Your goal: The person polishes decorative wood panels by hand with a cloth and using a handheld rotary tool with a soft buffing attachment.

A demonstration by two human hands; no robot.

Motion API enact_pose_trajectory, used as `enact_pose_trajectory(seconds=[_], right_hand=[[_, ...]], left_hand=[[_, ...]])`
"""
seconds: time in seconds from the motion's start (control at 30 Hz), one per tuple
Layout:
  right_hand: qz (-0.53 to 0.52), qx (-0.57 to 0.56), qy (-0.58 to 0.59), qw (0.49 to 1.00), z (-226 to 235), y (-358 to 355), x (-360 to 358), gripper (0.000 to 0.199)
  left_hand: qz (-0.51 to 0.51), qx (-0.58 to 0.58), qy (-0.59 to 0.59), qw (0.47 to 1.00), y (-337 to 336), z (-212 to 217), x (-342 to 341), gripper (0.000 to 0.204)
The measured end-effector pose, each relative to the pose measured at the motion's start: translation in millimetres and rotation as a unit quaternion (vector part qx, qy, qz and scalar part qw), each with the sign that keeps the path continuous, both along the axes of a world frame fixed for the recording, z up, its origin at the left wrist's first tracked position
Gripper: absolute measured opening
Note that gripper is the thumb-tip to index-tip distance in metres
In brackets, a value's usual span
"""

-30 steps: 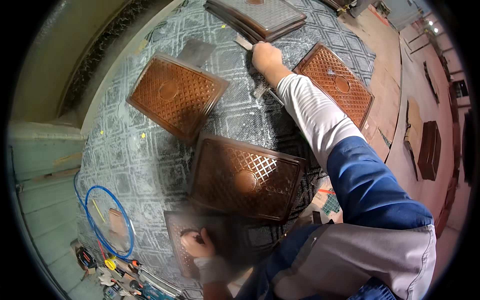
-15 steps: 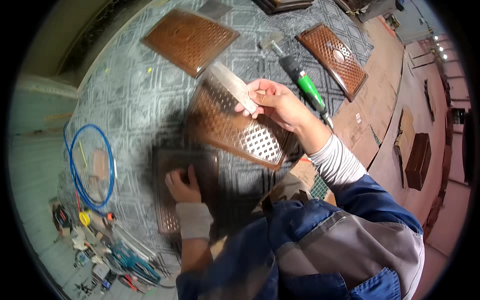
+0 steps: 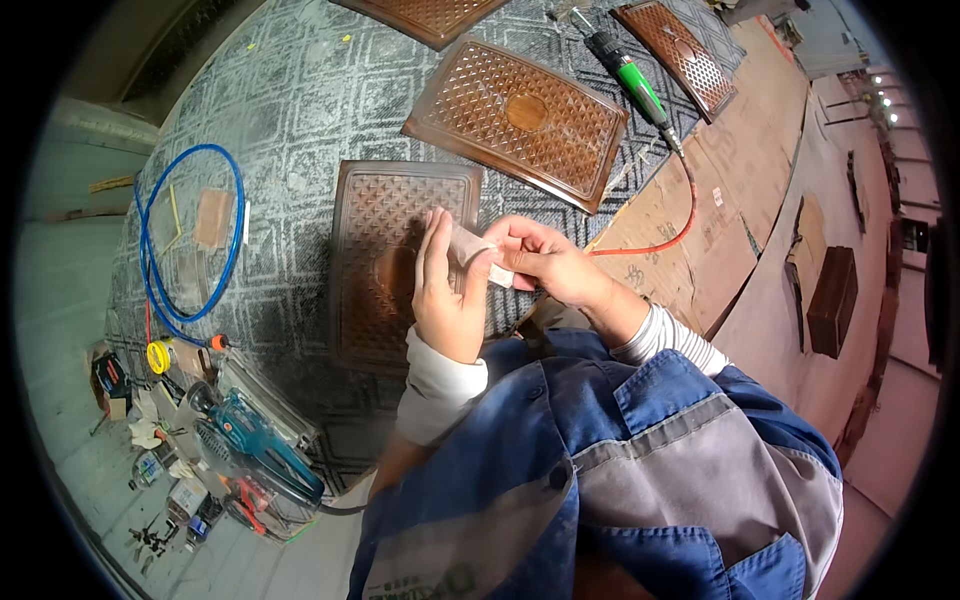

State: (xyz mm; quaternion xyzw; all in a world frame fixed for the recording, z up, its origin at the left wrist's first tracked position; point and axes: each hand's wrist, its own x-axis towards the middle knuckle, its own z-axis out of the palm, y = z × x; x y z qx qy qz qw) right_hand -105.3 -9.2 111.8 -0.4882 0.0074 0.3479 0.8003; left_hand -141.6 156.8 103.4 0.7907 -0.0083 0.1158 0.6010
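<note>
Above a dark brown embossed wooden panel (image 3: 385,200), my two hands meet over a pale strip of sandpaper (image 3: 466,243), as it appears to be. Its near end is pinched between the thumb and fingers of my right hand (image 3: 550,262). My left hand (image 3: 447,295) is closed about the other part, fingers together and thumb against it. The panel lies flat, with an oval in its middle partly hidden by my left hand. Beyond it rests a glossier brown panel (image 3: 480,100) with a raised diamond pattern and a plain oval.
Further panels (image 3: 685,58) lie at the far edge of the grey patterned cloth (image 3: 290,130). A green and black air tool (image 3: 638,88) trails a red hose (image 3: 685,215). To the left are a coiled blue hose (image 3: 240,230), a teal power sander (image 3: 255,440) and small bottles.
My right hand has drawn the strip nearer, and my left hand has risen from the near panel to grip it. My view has shifted, and the glossy panel now appears farther off.
</note>
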Motion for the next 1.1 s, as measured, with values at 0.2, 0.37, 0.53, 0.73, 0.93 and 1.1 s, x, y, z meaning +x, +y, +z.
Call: enact_pose_trajectory(seconds=[0.2, 0.37, 0.53, 0.73, 0.93, 1.1], right_hand=[[-0.007, -0.056, -0.079, 0.995, 2, 20, -5, 0.014], [-0.029, -0.167, -0.128, 0.977, -11, 27, -12, 0.013], [-0.003, -0.319, -0.273, 0.907, -15, 28, -10, 0.021], [-0.044, -0.274, -0.156, 0.948, -22, 45, -11, 0.034], [-0.053, -0.087, 0.057, 0.993, -22, 52, -7, 0.025], [-0.018, -0.172, -0.072, 0.982, -27, 35, 18, 0.009]], left_hand=[[0.013, -0.136, 0.126, 0.983, 15, -10, -13, 0.033], [-0.008, -0.114, 0.141, 0.983, 32, -23, -18, 0.028], [0.004, -0.127, 0.137, 0.982, 36, -36, -22, 0.026], [0.038, -0.129, 0.143, 0.981, 39, -46, -22, 0.022], [0.034, -0.383, 0.207, 0.9, 21, -35, -22, 0.028], [-0.028, -0.026, 0.209, 0.977, 33, -38, -9, 0.034]])
